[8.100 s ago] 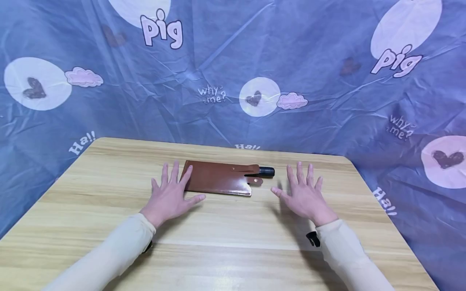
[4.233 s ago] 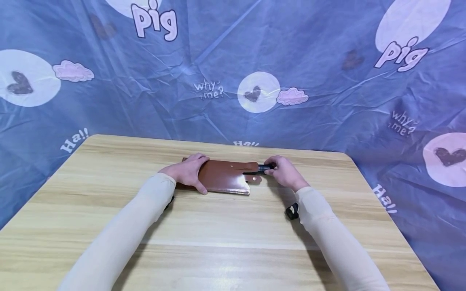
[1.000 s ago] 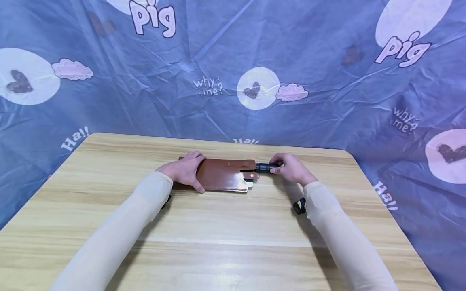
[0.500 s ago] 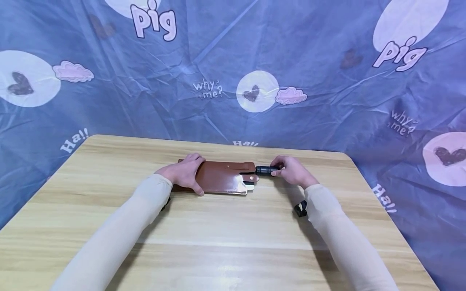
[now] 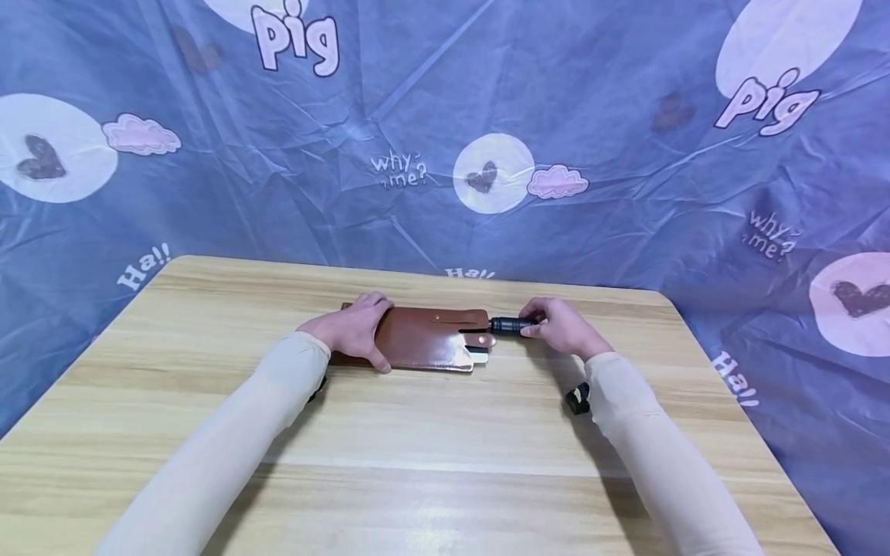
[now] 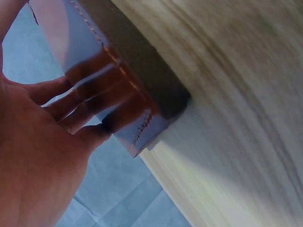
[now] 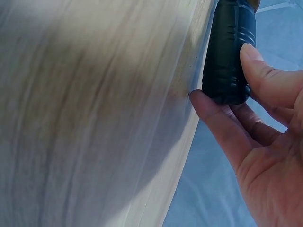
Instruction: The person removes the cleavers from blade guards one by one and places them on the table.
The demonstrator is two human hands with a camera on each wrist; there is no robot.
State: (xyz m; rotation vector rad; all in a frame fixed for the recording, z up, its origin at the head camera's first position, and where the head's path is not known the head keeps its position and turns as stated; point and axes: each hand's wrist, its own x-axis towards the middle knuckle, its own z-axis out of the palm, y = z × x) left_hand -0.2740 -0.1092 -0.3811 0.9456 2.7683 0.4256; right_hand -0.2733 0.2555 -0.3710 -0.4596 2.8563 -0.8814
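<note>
A brown leather sheath [image 5: 424,340] lies flat near the back of the table, a cleaver inside it. The cleaver's black ridged handle [image 5: 507,327] sticks out to the right, and a narrow strip of blade [image 5: 480,357] shows at the sheath's mouth. My left hand [image 5: 353,330] grips the sheath's left part across its width, thumb at the near edge. In the left wrist view, that hand's fingers [image 6: 52,90] reflect in the glossy stitched leather. My right hand [image 5: 562,324] pinches the handle's end, as the right wrist view also shows, with the thumb [image 7: 265,78] on one side.
The wooden table [image 5: 417,463] runs out beneath both arms. Close behind it hangs a blue printed cloth [image 5: 598,93]. A small black device [image 5: 577,398] is strapped at the right wrist.
Both hands, spread flat at first, have come to hold the sheath and the handle. The right hand has drawn the handle slightly rightward; part of the blade has come out.
</note>
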